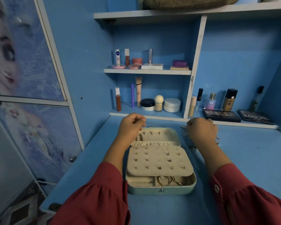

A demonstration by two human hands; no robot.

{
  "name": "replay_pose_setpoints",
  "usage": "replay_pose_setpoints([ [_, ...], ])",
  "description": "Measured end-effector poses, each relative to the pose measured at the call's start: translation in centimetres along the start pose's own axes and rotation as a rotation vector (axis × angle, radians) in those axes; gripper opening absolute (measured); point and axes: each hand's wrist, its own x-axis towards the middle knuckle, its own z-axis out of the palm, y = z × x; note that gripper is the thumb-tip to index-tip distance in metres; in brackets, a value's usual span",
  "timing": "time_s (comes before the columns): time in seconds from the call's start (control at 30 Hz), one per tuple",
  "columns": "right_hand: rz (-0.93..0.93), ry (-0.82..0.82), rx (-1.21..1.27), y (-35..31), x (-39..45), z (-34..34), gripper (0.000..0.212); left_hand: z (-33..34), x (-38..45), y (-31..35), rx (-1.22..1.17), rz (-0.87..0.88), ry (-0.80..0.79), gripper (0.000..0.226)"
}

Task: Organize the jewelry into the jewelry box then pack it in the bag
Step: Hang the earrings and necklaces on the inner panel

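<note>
The right hand (201, 130) hangs over a scatter of silver jewelry (189, 144) on the blue surface (243, 159) just right of the jewelry box (161, 159), and it hides most of those pieces, so they cannot be counted; its fingers are curled downward, but whether they pinch anything cannot be told from here. The left hand (131, 123) hovers over the box's far left corner with its fingers curled in; a thin thing may sit between thumb and forefinger, too small to make out. The box lies open in the middle of the surface, its cream earring panel (159, 160) folded over the lower tray and carrying about fifteen small studs. Under the panel's near edge, two or three gold hoops (167, 181) show in part. A gold chain (140, 137) lies in the lid half, partly behind the left wrist. At the top edge, a brown bag (190, 3) on the upper shelf is cut off.
</note>
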Motion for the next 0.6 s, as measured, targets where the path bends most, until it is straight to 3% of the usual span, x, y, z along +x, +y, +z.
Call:
replay_pose_setpoints([
  [0.1, 0.016, -0.034, -0.063, 0.6, 0.5, -0.1, 0.027, 0.0, 0.1, -0.1, -0.038, -0.022, 0.016, 0.010],
  [0.4, -0.051, -0.205, 0.073, 1.4, 0.5, -0.9, 0.012, 0.1, 0.1, -0.2, -0.059, -0.034, -0.004, 0.011],
  [0.6, -0.207, -0.500, 0.263, 2.1, 0.2, -2.2, 0.013, 0.2, 0.1, -0.2, -0.061, -0.031, -0.006, 0.011],
])
